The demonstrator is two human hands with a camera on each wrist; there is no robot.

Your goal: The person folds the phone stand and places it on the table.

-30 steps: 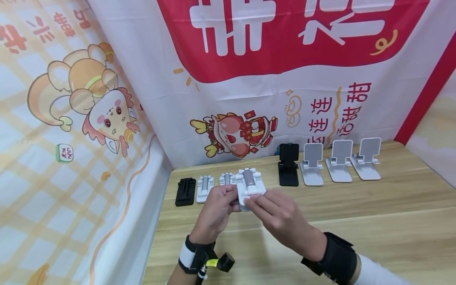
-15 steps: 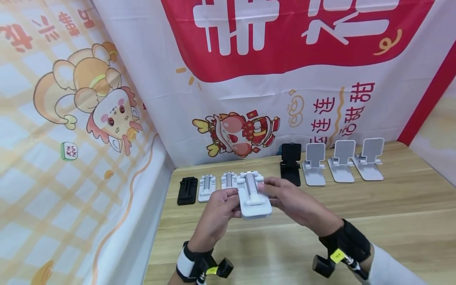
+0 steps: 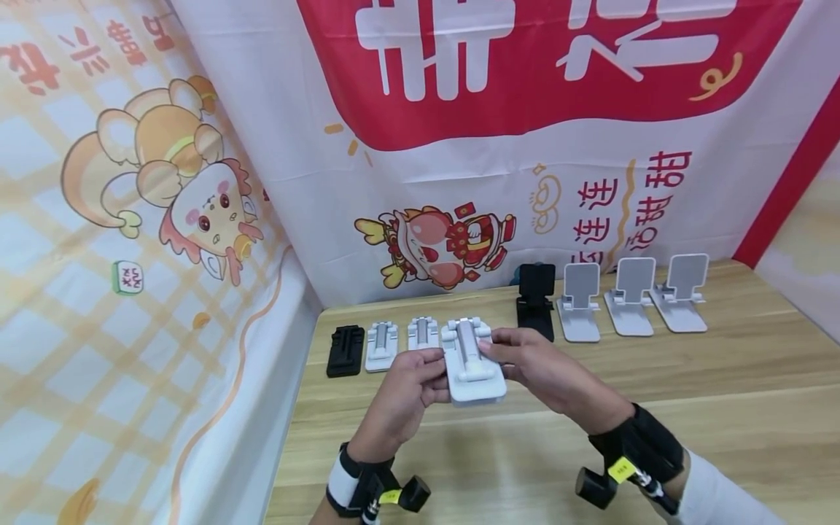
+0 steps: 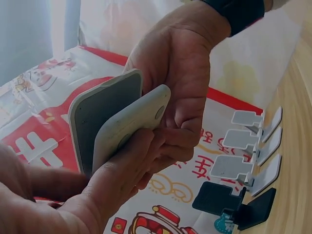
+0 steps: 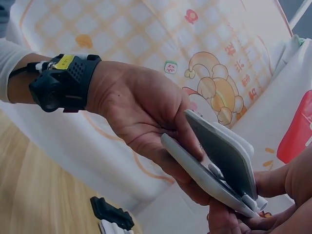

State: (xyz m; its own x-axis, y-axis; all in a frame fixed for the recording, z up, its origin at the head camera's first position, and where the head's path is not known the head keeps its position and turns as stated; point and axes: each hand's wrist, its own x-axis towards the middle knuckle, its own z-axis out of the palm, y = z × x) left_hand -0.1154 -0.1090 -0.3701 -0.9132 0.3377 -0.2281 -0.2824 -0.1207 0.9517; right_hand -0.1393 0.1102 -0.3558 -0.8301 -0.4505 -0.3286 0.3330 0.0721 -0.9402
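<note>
A white folding phone stand (image 3: 474, 372) is held up over the table between both hands. My left hand (image 3: 410, 390) grips its left edge, thumb on top. My right hand (image 3: 547, 368) pinches its upper right side near the hinge, with the thumb beside the grey arm. From the left wrist, the stand's grey-padded plate (image 4: 108, 105) and its base plate (image 4: 134, 119) lie a narrow gap apart. The right wrist view also shows this gap, with the left hand (image 5: 141, 109) along the base plate and the right hand (image 5: 278, 195) at the hinge end.
Folded stands lie at the back left: one black (image 3: 345, 351) and two white (image 3: 382, 346). Unfolded ones stand to the right: one black (image 3: 536, 300) and several white (image 3: 580, 302). A printed cloth (image 3: 295, 182) hangs behind the wooden table (image 3: 656, 408).
The right hand has moved from the stand's lower edge to its upper right side. The stand has shifted slightly right and toward me, with more of its lower end showing.
</note>
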